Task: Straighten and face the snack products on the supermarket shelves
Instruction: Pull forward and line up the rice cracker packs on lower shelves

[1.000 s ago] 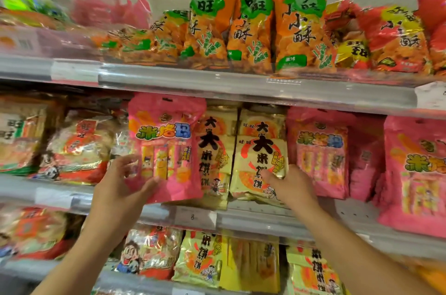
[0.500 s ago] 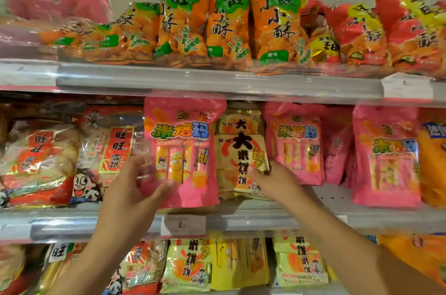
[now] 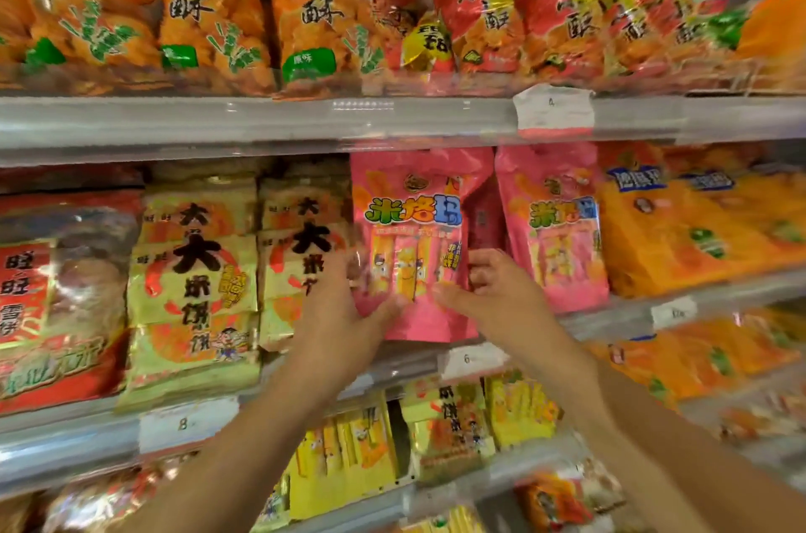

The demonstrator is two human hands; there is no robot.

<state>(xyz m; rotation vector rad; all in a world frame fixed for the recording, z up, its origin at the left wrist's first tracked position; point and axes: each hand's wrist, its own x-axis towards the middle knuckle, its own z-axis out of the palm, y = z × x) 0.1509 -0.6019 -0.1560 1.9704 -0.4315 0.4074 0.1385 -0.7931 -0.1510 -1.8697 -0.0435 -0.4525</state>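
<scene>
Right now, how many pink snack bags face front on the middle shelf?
2. One pink bag is held between the left hand and right hand; the second pink bag stands just right of it. A darker pack edge shows between them, so more may be hidden behind.

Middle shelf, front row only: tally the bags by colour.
Red bag: 1
Yellow bags: 2
Pink bags: 2
Orange bag: 1, blurred towards the right edge
Total: 6
</scene>
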